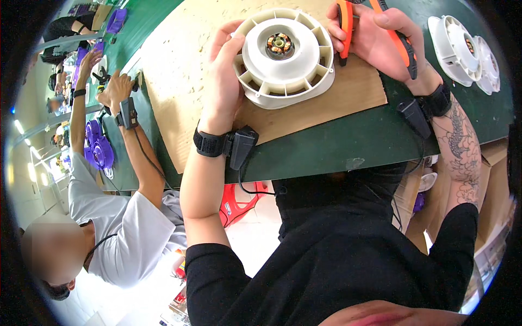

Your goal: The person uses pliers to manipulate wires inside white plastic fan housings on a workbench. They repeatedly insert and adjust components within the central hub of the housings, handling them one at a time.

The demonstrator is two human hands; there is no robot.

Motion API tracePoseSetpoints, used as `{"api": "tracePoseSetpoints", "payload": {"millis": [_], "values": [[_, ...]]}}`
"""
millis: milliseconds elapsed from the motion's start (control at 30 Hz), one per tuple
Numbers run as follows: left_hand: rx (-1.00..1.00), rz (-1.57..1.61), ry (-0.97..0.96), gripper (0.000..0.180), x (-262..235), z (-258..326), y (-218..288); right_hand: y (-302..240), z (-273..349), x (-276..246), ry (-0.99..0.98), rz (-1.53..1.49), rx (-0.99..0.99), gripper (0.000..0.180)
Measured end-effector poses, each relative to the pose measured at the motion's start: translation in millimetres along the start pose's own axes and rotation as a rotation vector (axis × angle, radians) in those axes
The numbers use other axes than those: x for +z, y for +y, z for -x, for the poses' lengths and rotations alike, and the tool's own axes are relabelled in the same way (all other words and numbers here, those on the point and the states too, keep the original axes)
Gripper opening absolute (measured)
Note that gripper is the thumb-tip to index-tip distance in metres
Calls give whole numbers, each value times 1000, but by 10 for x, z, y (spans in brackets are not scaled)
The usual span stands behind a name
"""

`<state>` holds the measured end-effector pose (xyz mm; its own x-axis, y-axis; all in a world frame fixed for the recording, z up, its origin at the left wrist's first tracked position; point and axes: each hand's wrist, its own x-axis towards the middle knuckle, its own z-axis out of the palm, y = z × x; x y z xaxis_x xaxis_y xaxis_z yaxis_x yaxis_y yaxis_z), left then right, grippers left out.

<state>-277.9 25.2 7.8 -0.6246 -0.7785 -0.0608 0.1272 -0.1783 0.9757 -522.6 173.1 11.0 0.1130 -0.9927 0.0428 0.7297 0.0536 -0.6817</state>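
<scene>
While under white housing (280, 66), cardboard (348, 98) on green table (326, 157), floor (260, 233) white.

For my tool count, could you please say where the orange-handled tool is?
In the head view, the tool is at the top, right of centre, in the right hand, beside the held white housing.

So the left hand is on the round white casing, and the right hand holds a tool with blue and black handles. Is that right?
Not quite: the handles are orange and black, as the head view shows. The left hand is on the round white casing, and the right hand holds the tool.
</scene>
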Motion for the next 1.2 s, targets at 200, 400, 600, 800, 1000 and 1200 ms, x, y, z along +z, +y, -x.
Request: {"api": "tracePoseSetpoints", "payload": {"millis": [200, 400, 600, 800, 1000, 1200], "values": [[-18, 15, -63, 38, -62, -27, 14, 28, -7, -90, -34, 40, -5, 57], [-71, -16, -62, 40, -178, -58, 132, -23, 8, 48, -19, 145, 5, 56], [-265, -97, -301, 41, -286, -100, 330, -236, 134, 260, 42, 1003, -111, 68], [-152, -62, -400, 81, -460, -178, 346, -207, 133, 281, 117, 1788, -167, 94], [-139, -368, -633, 132, -368, -67, 469, -159, 161, 111, 162, 1433, -11, 95], [-13, -314, -295, 110, -392, -132, 452, -92, 40, 10, 126, 1158, -93, 89]]}}
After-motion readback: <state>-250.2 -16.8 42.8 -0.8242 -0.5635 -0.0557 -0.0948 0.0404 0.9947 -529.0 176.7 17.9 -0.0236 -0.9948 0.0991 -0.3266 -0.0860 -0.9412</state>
